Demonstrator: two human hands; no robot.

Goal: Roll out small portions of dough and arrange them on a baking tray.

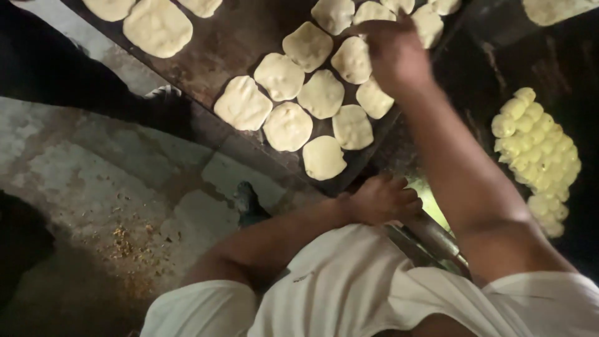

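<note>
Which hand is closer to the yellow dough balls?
The left. The left hand rests low beside the dough balls; the right hand reaches far up over the flatbreads.

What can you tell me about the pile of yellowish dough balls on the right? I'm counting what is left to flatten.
The pile of pale yellow dough balls lies at the right edge of the view on a dark surface. The balls are small, rounded and smooth, packed tightly in rows that touch each other, forming a long heap running from upper left to lower right. They look soft and unflattened. Neither hand touches them; the right forearm passes just left of the heap. An exact count cannot be made out.
</note>
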